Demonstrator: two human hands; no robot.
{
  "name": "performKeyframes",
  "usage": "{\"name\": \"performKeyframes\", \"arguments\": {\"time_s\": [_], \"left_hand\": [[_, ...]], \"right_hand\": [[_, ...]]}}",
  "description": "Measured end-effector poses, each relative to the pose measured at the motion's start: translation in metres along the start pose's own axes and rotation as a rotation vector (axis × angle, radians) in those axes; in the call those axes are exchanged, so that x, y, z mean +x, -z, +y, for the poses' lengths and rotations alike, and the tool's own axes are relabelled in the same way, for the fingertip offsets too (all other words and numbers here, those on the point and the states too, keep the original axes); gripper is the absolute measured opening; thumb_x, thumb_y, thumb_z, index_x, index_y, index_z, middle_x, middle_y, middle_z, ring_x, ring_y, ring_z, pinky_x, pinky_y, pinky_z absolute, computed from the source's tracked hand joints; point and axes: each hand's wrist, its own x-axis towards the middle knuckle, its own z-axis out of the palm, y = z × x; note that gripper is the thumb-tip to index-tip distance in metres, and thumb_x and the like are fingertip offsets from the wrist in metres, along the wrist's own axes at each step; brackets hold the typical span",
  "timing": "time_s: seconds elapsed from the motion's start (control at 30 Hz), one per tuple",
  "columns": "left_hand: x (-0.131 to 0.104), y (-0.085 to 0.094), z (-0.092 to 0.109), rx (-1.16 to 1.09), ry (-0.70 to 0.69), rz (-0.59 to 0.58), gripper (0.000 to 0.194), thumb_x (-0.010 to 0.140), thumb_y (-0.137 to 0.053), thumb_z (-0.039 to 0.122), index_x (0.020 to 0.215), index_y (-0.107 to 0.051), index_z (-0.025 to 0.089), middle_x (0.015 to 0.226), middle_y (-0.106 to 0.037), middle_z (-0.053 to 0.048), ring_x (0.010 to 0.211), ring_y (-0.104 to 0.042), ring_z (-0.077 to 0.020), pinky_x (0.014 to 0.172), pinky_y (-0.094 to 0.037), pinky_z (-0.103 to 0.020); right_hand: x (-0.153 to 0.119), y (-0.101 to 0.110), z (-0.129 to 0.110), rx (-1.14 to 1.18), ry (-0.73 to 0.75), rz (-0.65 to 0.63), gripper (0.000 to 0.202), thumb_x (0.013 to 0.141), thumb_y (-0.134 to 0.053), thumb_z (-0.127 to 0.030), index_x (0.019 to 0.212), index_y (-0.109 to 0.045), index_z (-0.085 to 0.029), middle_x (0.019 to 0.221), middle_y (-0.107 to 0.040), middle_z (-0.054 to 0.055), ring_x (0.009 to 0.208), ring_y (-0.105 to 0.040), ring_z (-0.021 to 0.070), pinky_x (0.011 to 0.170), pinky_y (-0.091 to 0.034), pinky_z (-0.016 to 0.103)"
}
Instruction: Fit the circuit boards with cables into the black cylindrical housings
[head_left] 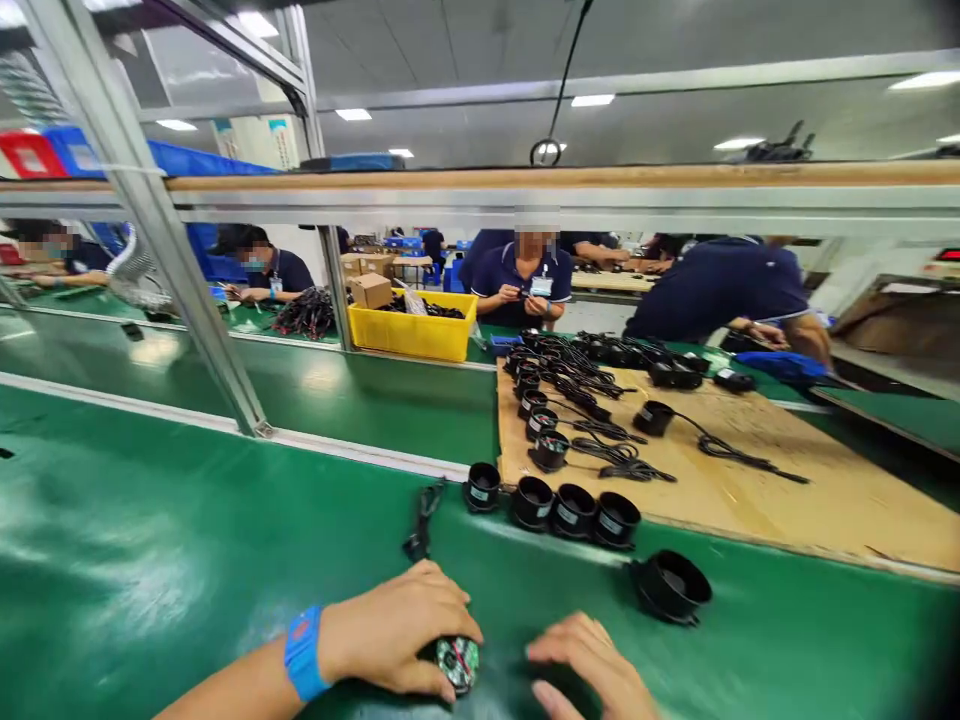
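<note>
My left hand (401, 630), with a blue band (304, 655) on its wrist, is closed round a small round part with a green circuit board (459, 662) and a red wire on top. It is low over the green bench, and the far side of the part is hidden by my fingers. To its right, my right hand (592, 665) has its thumb and fingers apart with nothing between them; it is slightly blurred. Beyond my left hand lies a bundled black cable (425, 520). The nearest black round housing (671, 588) stands beyond my right hand.
Several black housings (576, 512) stand in a row by the cardboard sheet (750, 500), which carries more units with coiled cables (626, 455). A metal post (202, 300) rises at left. Across the bench are a yellow bin (420, 335) and a seated co-worker (525, 280).
</note>
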Motion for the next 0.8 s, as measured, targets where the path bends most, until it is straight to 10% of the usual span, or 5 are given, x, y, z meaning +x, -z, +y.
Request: {"name": "performKeyframes", "arguments": {"time_s": [0.17, 0.37, 0.5, 0.63, 0.8], "left_hand": [[0.018, 0.001, 0.026, 0.001, -0.157, -0.132, 0.059, 0.078, -0.080, 0.028, 0.133, -0.061, 0.032, 0.135, -0.068, -0.008, 0.144, -0.048, -0.0368, 0.118, -0.037, -0.056], [-0.009, -0.040, 0.019, -0.116, 0.202, 0.414, 0.092, 0.054, -0.089, 0.074, 0.118, -0.052, 0.021, 0.112, -0.062, -0.011, 0.100, -0.065, -0.0300, 0.089, -0.057, -0.047], [-0.013, -0.069, 0.025, -0.190, 0.335, 0.411, 0.078, 0.062, -0.091, 0.063, 0.115, -0.052, 0.022, 0.103, -0.067, -0.006, 0.090, -0.069, -0.0263, 0.082, -0.060, -0.043], [-0.010, -0.065, 0.024, -0.345, 0.276, 0.309, 0.073, 0.075, -0.088, 0.042, 0.131, -0.046, 0.024, 0.120, -0.071, -0.009, 0.107, -0.074, -0.0267, 0.094, -0.060, -0.041], [-0.015, -0.055, 0.013, -0.386, 0.135, 0.241, 0.078, 0.080, -0.083, 0.041, 0.143, -0.041, 0.024, 0.125, -0.073, -0.012, 0.114, -0.074, -0.0288, 0.099, -0.060, -0.041]], "right_hand": [[0.014, -0.010, -0.015, 0.005, -0.132, -0.039, 0.031, 0.096, -0.048, -0.024, 0.124, -0.057, -0.034, 0.116, -0.072, 0.003, 0.107, -0.069, 0.0273, 0.088, -0.064, 0.046], [0.006, -0.028, 0.002, -0.187, -0.123, -0.237, 0.061, 0.094, -0.044, -0.004, 0.151, -0.046, -0.025, 0.152, -0.051, 0.015, 0.136, -0.050, 0.0303, 0.108, -0.051, 0.055], [0.015, -0.041, 0.002, -0.222, -0.083, -0.319, 0.050, 0.098, -0.050, -0.010, 0.145, -0.055, -0.029, 0.153, -0.049, 0.015, 0.139, -0.048, 0.0330, 0.106, -0.052, 0.054], [0.021, -0.034, -0.005, -0.109, -0.058, -0.297, 0.021, 0.095, -0.050, -0.012, 0.107, -0.066, -0.021, 0.137, -0.062, 0.014, 0.136, -0.050, 0.0317, 0.110, -0.048, 0.053], [0.015, -0.011, -0.026, 0.015, -0.074, -0.304, 0.010, 0.084, -0.051, -0.018, 0.089, -0.060, -0.022, 0.072, -0.061, 0.001, 0.072, -0.058, 0.0209, 0.084, -0.053, 0.045]]}}
